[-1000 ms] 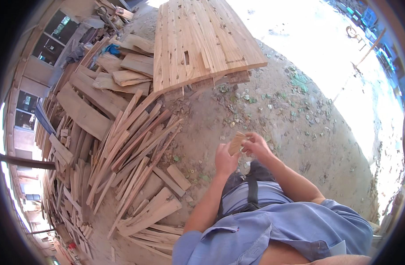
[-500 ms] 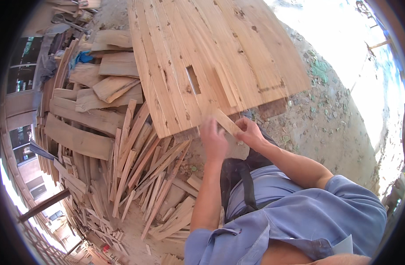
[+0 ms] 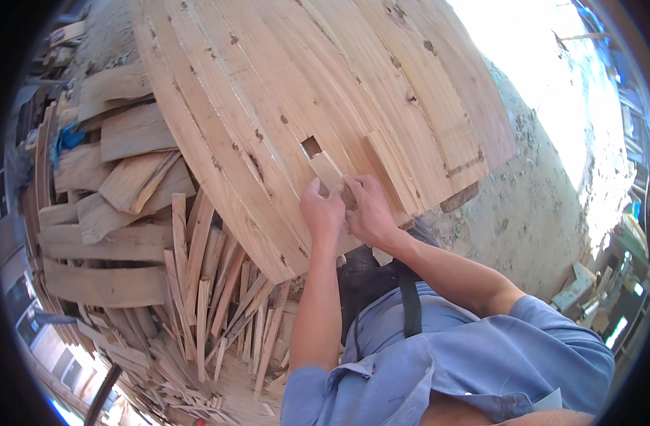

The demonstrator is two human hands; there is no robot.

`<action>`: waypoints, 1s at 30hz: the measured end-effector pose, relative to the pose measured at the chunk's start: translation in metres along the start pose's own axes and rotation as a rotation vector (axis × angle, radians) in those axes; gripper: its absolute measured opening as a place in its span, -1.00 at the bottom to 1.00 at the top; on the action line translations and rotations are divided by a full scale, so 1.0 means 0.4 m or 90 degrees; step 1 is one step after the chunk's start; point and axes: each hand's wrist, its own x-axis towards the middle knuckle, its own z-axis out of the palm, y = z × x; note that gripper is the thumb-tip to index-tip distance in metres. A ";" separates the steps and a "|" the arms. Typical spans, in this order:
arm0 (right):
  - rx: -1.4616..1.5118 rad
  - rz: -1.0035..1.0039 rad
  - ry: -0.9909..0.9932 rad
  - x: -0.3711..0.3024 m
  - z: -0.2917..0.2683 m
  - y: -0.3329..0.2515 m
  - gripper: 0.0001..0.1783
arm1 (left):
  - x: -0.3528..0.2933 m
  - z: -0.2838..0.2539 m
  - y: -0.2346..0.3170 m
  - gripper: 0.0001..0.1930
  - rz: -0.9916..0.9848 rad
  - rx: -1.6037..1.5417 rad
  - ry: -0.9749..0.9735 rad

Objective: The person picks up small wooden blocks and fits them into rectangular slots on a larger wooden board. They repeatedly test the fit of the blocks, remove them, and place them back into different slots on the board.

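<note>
A small flat piece of wood [image 3: 326, 169] is held by both hands over a broad plank panel [image 3: 240, 92]. My left hand [image 3: 323, 211] closes on its left side, fingers bent around its near end. On the other side, my right hand [image 3: 372, 214] pinches its right edge. The piece's far end partly covers a rectangular slot [image 3: 311, 146] cut through the panel. Whether any of the piece sits inside the slot cannot be told. To the right of my hands, a longer wooden strip [image 3: 394, 174] lies on the panel.
Rough boards [image 3: 130, 128] are stacked left of the panel. Below them, many thin wooden offcuts [image 3: 204, 277] lean and lie in a heap. Dirt ground [image 3: 499, 234] with scattered debris stretches to the right, partly in bright sunlight. More scrap [image 3: 577, 287] lies at the far right.
Both hands have moved forward over the panel with the wooden piece, bringing its end from the near edge to the slot. The view has shifted, and the panel appears larger.
</note>
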 end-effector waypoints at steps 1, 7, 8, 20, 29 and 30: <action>-0.012 0.000 -0.004 0.003 0.006 -0.003 -0.29 | 0.000 -0.011 0.017 -0.74 0.000 -0.002 -0.020; -0.039 -0.022 0.020 0.039 0.055 -0.007 -0.27 | 0.032 -0.006 -0.034 -0.74 0.122 0.062 0.035; -0.049 -0.016 0.019 0.045 0.060 -0.012 -0.26 | 0.040 -0.010 -0.037 -0.74 0.120 0.063 0.026; -0.081 -0.009 0.028 0.098 0.083 -0.056 -0.20 | 0.100 -0.059 -0.012 -0.73 0.073 0.010 -0.058; -0.064 0.022 0.053 0.095 0.100 -0.058 -0.21 | 0.110 -0.075 -0.006 -0.75 0.079 0.021 -0.068; -0.061 0.026 0.051 0.096 0.098 -0.051 -0.22 | 0.116 -0.073 -0.005 -0.75 0.056 0.005 -0.079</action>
